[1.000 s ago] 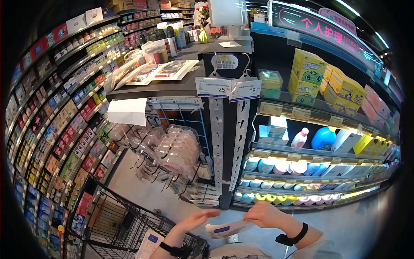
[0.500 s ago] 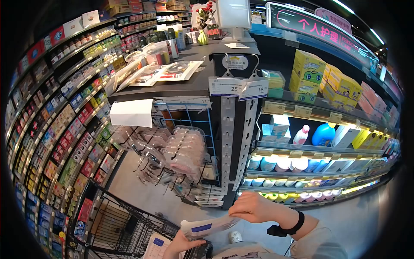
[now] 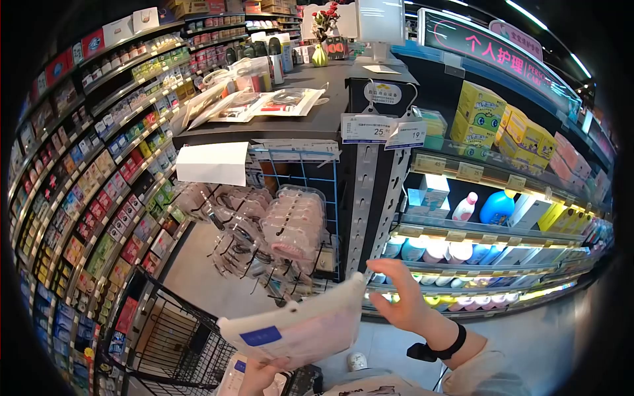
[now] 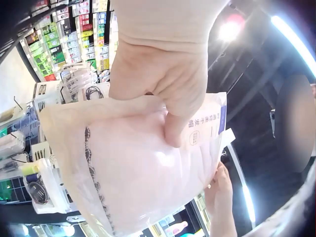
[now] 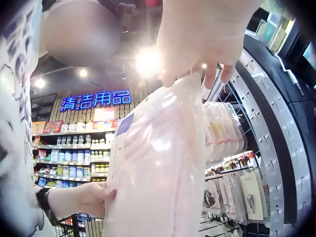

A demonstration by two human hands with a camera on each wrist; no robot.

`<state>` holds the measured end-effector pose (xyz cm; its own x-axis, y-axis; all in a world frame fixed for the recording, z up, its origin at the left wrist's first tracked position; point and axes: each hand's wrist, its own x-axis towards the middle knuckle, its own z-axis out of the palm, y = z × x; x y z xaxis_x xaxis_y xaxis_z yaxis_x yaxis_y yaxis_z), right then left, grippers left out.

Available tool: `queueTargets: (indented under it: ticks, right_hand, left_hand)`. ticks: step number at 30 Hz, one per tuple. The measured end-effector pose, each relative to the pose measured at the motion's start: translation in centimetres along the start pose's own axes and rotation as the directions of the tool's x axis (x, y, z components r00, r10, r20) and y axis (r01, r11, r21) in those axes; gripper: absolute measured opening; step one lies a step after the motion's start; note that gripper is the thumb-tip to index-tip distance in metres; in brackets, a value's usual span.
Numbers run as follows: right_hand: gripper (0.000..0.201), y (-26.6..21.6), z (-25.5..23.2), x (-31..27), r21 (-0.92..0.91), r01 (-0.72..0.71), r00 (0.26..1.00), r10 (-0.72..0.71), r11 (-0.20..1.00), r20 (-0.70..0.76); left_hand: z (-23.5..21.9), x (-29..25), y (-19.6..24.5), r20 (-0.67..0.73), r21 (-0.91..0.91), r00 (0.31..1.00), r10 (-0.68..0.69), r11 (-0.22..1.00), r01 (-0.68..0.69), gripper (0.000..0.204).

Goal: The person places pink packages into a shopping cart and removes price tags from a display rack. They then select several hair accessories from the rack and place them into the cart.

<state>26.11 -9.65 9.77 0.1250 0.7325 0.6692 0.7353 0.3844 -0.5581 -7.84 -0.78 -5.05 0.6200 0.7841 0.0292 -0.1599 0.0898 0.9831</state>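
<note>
Holding a flat pink packet (image 3: 298, 328) in clear wrap, the left hand (image 3: 259, 376) is gripping its lower edge, thumb curled over the front, while the right hand (image 3: 403, 298) is touching the top corner with relaxed fingers. Keeping both hands on it looks wise, since the limp wrap is sagging. Just below, a wire shopping cart (image 3: 173, 336) is standing; ahead, hanging pink packs (image 3: 290, 224) on hooks are crowding the blue rack (image 3: 300, 173).
</note>
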Motion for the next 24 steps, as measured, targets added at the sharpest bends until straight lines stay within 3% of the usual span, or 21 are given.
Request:
queueTargets:
  ticks: [1,3,4,5,11,15,17,21,23,24]
  right_hand:
    - [0.052,0.1,0.1,-0.3,0.058,-0.121,0.993,0.120,0.991,0.013]
    - [0.052,0.6,0.3,-0.2,0.090,-0.195,0.981,0.195,0.977,0.006]
    - [0.053,0.9,0.4,-0.2,0.125,-0.266,0.963,0.268,0.956,0.000]
    - [0.053,1.2,0.6,-0.2,0.122,-0.283,0.959,0.283,0.951,0.021]
    - [0.063,2.5,2.5,0.2,0.259,-0.415,0.907,0.418,0.872,0.045]
    - [0.064,3.2,3.1,0.6,0.259,-0.409,0.911,0.410,0.875,0.052]
    - [0.064,3.6,3.4,0.8,0.253,-0.405,0.912,0.406,0.879,0.051]
    - [0.063,4.1,3.7,0.8,0.243,-0.381,0.924,0.379,0.892,0.057]
    - [0.062,4.1,3.7,0.9,0.232,-0.385,0.922,0.382,0.893,0.059]
    - [0.062,4.1,3.7,0.9,0.216,-0.388,0.921,0.385,0.896,0.057]
  left_hand:
    - [-0.4,-0.1,0.1,-0.030,0.008,0.999,-0.026,1.000,0.026,0.048]
    - [-0.2,-0.1,0.9,-0.059,0.013,0.997,-0.052,0.999,0.053,0.051]
    - [0.5,0.1,2.2,-0.095,-0.083,0.994,-0.044,0.996,0.037,0.051]
    - [1.0,0.3,3.3,-0.131,-0.178,0.991,-0.040,0.984,0.016,0.051]
    - [-0.4,0.1,4.3,-0.172,-0.307,0.982,-0.079,0.951,0.023,0.054]
    - [0.5,0.3,6.0,-0.160,-0.364,0.974,-0.162,0.927,0.094,0.056]
    - [-0.5,0.3,5.2,-0.150,-0.340,0.923,-0.355,0.895,0.289,0.105]
    - [0.3,0.3,6.2,-0.186,-0.371,0.924,-0.334,0.895,0.248,0.097]
    - [2.1,0.6,8.0,-0.187,-0.350,0.973,-0.133,0.935,0.061,0.056]
    - [1.8,0.6,7.8,-0.197,-0.349,0.971,-0.132,0.935,0.057,0.056]
